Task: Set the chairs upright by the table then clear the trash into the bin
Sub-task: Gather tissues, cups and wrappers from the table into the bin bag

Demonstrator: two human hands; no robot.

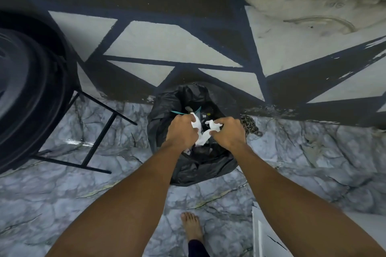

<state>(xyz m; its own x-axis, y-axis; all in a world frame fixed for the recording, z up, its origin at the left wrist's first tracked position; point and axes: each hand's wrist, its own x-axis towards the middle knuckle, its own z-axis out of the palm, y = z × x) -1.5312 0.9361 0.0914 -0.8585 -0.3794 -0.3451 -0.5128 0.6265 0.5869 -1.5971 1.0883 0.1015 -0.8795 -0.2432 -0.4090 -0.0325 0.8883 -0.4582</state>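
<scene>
Forearms: both reach straight out and down from the camera, nearly parallel, closing together over the bin; a bare foot (191, 226) stands on the marble-patterned floor (62, 204) below them.
Left hand: left hand (181, 131) is knuckles-up, fingers curled tight on one end of the white paper (199, 131).
Right hand: right hand (228, 132) is also knuckles-up, fingers closed on the other end of the same crumpled piece.
Grip: both grips are closed on the paper, which bunches between them.
Trash: the paper hangs directly above the mouth of the bin (194, 162), not yet let go.
Bin: black bag liner, open, standing against the painted wall (167, 44); some scraps already lie inside.
Handling: the paper looks very light, soft and limp, not fragile; a pinch anywhere will hold it, and it should drop when the fingers open, though a loose scrap could drift.
Nearby: a black metal frame (98, 137) stands to the left.
</scene>
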